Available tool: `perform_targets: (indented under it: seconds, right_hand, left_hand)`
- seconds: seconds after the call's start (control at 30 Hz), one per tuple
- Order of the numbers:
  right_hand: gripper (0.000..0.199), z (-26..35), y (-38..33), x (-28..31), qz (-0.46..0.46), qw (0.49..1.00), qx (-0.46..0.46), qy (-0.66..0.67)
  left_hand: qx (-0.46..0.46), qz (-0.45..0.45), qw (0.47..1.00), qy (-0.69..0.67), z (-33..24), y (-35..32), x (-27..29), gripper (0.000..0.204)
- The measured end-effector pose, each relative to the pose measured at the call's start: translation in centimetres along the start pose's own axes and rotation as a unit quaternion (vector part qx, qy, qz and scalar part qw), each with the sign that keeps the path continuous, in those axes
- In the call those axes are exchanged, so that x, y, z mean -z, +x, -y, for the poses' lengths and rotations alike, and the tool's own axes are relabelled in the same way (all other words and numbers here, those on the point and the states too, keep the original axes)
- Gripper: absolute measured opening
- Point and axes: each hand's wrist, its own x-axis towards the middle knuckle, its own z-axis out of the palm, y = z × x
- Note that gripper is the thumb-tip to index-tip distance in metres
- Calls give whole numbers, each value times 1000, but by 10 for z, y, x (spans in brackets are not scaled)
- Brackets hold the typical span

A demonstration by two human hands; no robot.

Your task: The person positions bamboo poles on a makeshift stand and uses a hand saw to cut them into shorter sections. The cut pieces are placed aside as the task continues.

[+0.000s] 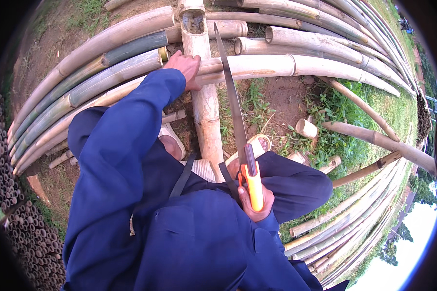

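Note:
My right hand [258, 203] is closed round the orange handle of a hand saw [235, 106]. The saw's long blade points away from me and lies across a pale bamboo pole [267, 66]; whether its teeth have cut in cannot be made out. Just left of the blade, my left hand [185, 69] grips that same pole from above, its fingers curled over it. Beneath the pole runs a thick bamboo support [206, 116], lengthwise away from me, with an open notch near its far end.
More bamboo poles [116, 51] lie at left, and others [320, 46] at far right. Slanting poles [374, 136] stand right, beside a short bamboo offcut [306, 128] in the grass. Stacked bamboo ends [34, 242] fill the lower left. My sandalled feet are beside the support.

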Motion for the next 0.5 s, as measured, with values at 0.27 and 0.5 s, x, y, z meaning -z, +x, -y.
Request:
perform_targets:
  seconds: [0.27,0.5]
  right_hand:
    - [15,3,90,-28,-31,997,-35,57]
    - [16,-29,37,-18,-9,998,0,67]
  left_hand:
    - [6,8,1000,-16,1,-1,11,78]
    - [3,7,1000,4,5,6,-1,80]
